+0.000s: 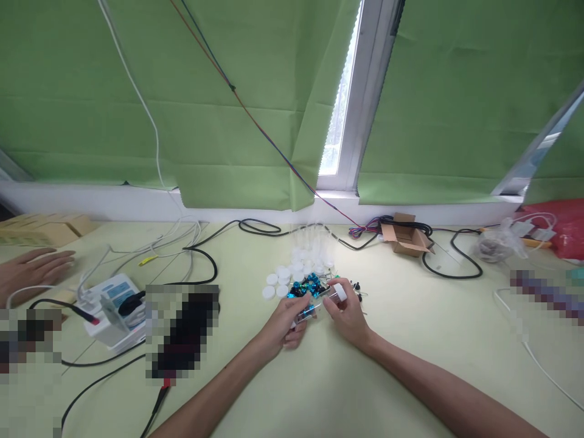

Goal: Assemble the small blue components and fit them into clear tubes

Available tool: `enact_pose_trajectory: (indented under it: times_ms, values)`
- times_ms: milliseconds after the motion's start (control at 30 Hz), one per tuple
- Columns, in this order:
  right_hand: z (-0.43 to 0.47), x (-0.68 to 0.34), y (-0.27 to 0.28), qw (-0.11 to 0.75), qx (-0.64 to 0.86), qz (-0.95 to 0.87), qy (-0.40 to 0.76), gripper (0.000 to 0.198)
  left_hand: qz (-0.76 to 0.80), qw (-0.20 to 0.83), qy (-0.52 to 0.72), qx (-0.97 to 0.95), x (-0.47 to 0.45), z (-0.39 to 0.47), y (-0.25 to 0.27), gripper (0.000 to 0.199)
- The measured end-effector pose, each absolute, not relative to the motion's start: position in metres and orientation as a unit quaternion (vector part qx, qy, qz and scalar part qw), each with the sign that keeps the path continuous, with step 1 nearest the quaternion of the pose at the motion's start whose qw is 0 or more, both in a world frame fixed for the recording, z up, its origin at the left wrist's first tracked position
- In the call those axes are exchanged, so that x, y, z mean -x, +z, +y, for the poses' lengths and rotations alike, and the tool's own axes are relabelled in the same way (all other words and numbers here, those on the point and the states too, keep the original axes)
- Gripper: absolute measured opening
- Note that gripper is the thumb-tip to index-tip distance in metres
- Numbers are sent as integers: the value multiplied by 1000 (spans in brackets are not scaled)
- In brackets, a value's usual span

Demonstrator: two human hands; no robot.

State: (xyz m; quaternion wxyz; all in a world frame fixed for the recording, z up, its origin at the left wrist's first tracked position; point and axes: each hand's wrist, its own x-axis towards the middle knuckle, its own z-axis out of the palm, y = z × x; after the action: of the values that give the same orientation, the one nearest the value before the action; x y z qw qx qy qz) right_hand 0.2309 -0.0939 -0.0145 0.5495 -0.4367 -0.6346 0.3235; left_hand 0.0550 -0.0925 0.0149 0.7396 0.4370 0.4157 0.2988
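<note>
Clamped with left grip [292, 322] on the lower end of a clear tube [322, 305], and with right grip [350, 311] on a white cap [338, 293] at the upper right end; holding both slantwise over the worktop [429, 328], on the near side of a heap of blue and black parts [310, 285]. Have room to move rightward, as far as a thin white cable [542, 369], and back between the forearms; find it tighter ahead, with white discs [276, 286] and clear tubes [314, 237] just beyond the heap. Meet the worktop's back edge at a pale sill [255, 213], near a small open carton [406, 240]; meet a white power block [114, 316] on the left. Lose the near edge below the frame, and part of another person's hand [34, 272] past the left side. Cannot identify the pixelated dark thing [182, 331], nor tell the cap's fit, seated or loose.
</note>
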Motion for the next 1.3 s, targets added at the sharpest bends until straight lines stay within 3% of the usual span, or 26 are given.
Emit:
enact_pose_trajectory:
  times_ms: [533, 633, 800, 1300]
  values:
    - [-85, -229, -26, 556, 439, -592, 384, 22, 432, 679, 300, -511, -58, -91, 7, 49]
    - [-84, -229, -25, 563, 438, -583, 388, 22, 436, 610, 321, -578, -60, -93, 8, 46]
    - [-87, -229, -19, 568, 419, -578, 409, 27, 440, 399, 351, -724, -58, -97, 15, 33]
    - [-96, -229, -17, 582, 398, -635, 315, 33, 435, 283, 278, -808, -53, -105, 21, 31]
